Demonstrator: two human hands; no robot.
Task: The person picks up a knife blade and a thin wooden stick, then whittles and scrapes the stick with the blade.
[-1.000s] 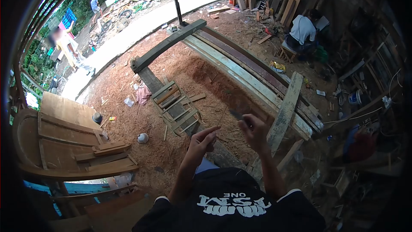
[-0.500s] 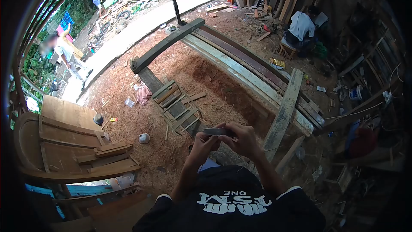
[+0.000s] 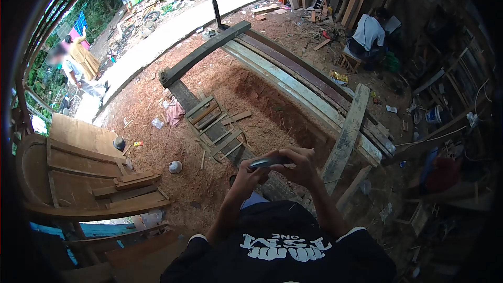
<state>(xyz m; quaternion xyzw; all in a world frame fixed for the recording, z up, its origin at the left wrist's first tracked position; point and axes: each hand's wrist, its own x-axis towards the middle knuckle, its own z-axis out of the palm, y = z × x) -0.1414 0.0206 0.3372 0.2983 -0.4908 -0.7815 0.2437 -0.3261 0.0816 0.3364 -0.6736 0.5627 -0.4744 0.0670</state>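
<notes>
Both hands meet in front of my chest around a small, flat, dark grey piece (image 3: 265, 162) with a shiny face; its exact kind I cannot make out. My left hand (image 3: 248, 174) pinches its left end. On the other side, my right hand (image 3: 299, 166) grips it with the thumb below and the fingers over the top. Below the hands runs a dark plank (image 3: 280, 187), and a slatted wooden frame (image 3: 216, 127) lies across its farther part.
Long boards (image 3: 298, 89) rest on a crossbeam (image 3: 207, 52), with a loose plank (image 3: 347, 136) across their near end. A wooden panel (image 3: 78, 178) stands at left. Sawdust covers the ground. One person (image 3: 369, 34) sits at right; others stand outside by the path (image 3: 152, 47).
The grey piece has tilted, so its face now catches the light, and my right fingers have shifted over it. Outside, the people at left have moved slightly.
</notes>
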